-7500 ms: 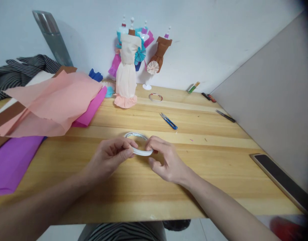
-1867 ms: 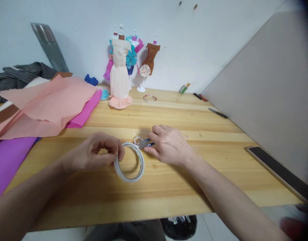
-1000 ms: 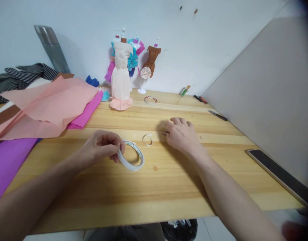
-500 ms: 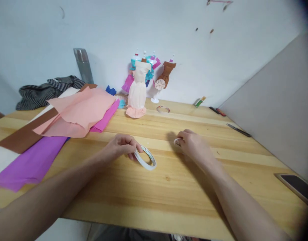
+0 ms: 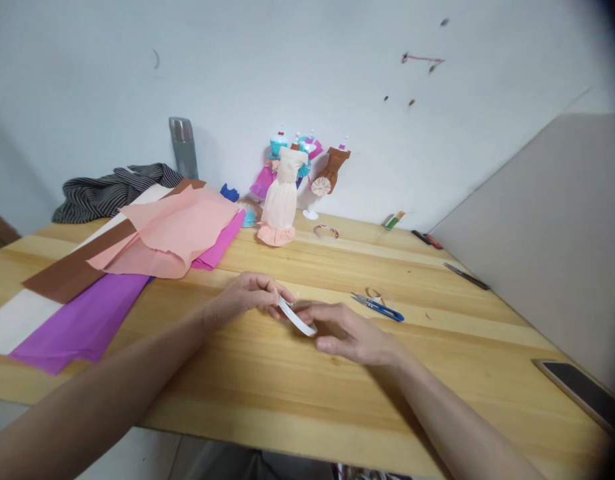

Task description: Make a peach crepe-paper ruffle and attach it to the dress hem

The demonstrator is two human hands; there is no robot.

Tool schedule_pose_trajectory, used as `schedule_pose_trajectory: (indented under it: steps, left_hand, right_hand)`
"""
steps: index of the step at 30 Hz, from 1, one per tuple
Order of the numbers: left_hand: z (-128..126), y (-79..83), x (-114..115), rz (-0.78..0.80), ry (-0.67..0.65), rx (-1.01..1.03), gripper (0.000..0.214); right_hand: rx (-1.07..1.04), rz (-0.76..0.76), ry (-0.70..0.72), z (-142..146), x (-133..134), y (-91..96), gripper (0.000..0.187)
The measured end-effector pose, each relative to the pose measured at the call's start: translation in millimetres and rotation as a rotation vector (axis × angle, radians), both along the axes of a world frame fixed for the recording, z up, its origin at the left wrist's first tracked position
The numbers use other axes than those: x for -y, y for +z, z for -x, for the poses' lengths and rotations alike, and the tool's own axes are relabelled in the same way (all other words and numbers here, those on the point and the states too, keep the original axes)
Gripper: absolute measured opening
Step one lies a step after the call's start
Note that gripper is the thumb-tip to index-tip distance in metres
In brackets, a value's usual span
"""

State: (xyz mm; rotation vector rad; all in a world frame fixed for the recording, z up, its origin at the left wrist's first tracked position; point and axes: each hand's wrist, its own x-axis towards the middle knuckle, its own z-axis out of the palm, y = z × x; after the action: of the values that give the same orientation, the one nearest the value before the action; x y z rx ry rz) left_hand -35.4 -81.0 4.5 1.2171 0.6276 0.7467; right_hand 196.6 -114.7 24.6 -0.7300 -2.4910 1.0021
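My left hand (image 5: 257, 293) is closed on the near rim of a narrow roll of white tape (image 5: 298, 320), held tilted just above the table. From the other side my right hand (image 5: 345, 331) reaches to the roll, its fingers at the far edge and partly hidden behind the tape. Its thumb stands apart from the roll. Beyond the right hand, blue-handled thread snips (image 5: 387, 309) lie on the wood beside a small thin ring (image 5: 373, 293).
Pink, brown, white and purple paper sheets (image 5: 177, 227) cover the table's left side. Behind stand small dress forms in paper dresses (image 5: 280, 197), a bracelet-like ring (image 5: 326, 232) and a grey bottle (image 5: 184, 150). A utility knife (image 5: 466, 275) and a phone (image 5: 577, 390) lie to the right.
My right hand has moved left from the small ring to the tape roll, uncovering the blue snips. My left hand still holds the roll, now seen more edge-on. The camera view has tilted up slightly.
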Motion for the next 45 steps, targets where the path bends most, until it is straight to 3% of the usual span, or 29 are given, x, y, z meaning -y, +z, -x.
schedule_pose_trajectory:
  steps: [8, 16, 24, 32, 36, 45]
  left_hand:
    - [-3.8, 4.4, 1.9, 0.156, 0.252, -0.065, 0.017]
    - [-11.9, -3.6, 4.2, 0.291, 0.364, -0.048, 0.009]
    - [-12.4, 0.9, 11.2, 0.038, 0.363, -0.158, 0.018]
    - [-20.0, -0.2, 21.2, 0.242, 0.338, 0.039, 0.024]
    - [-23.3, -2.5, 24.7, 0.288, 0.354, 0.201, 0.016]
    - [-27.9, -0.5, 31.6, 0.348, 0.376, 0.307, 0.013]
  right_hand:
    - [0.155, -0.257, -0.078, -12.3, -6.8, -7.2, 0.049]
    - [0.133, -0.252, -0.015, -13.8, -5.7, -3.7, 0.049]
    - [0.050, -0.230, 0.026, -8.2, 6.5, 0.3, 0.046]
    - [-0.051, -0.271, 0.051, -4.4, 10.8, -1.3, 0.038]
    - [-0.057, -0.334, 0.045, -5.0, 9.2, -6.8, 0.035]
    - [0.035, -0.423, 0.044, -3.4, 12.0, -5.0, 0.030]
